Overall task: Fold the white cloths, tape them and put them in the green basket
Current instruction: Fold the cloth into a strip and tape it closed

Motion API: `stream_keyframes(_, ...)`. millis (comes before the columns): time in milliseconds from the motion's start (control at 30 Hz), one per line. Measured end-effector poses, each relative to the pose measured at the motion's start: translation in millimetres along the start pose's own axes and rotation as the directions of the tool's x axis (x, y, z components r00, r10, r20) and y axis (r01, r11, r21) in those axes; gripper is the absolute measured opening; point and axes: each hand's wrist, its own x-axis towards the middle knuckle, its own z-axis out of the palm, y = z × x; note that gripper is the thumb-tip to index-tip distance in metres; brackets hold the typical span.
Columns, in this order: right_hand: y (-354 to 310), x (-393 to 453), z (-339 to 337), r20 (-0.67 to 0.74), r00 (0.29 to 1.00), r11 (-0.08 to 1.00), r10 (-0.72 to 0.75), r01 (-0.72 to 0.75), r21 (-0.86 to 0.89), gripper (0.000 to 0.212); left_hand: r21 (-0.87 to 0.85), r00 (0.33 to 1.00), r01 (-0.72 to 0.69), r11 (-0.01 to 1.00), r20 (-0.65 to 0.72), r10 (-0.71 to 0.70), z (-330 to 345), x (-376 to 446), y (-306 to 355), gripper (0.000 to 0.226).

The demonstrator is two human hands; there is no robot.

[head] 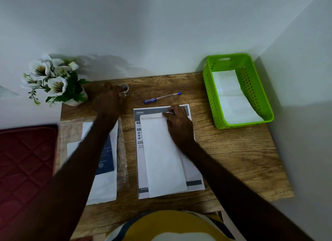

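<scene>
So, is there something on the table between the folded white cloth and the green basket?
Nothing visible. Bare table lies between the folded white cloth and the green basket; the pen lies further back.

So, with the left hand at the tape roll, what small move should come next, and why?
Probably the left hand should bring the tape roll over to the folded white cloth. The right hand presses down the cloth's top edge, where no tape strip is visible. One folded piece already lies in the green basket.
</scene>
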Motion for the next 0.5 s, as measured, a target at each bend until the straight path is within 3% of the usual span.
stream_keyframes(233, 0.9, 0.8, 1.3, 0.003, 1.0, 1.0, 0.001, -0.001, 0.0, 0.022, -0.061, 0.998, -0.013, 0.998, -0.06, 0.01, -14.7, -3.0, 5.2, 0.035)
stream_keyframes(400, 1.4, 0.8, 1.8, 0.006, 1.0, 1.0, -0.001, 0.001, -0.012, 0.021, -0.069, 0.953, -0.196, 0.978, -0.249, 0.173, -12.7, -9.8, 1.6, 0.021)
stream_keyframes(500, 1.4, 1.0, 1.6, 0.014, 1.0, 1.0, 0.001, -0.001, -0.017, 0.022, -0.018, 0.934, -0.232, 0.973, -0.283, 0.217, -3.7, -7.6, -4.7, 0.017)
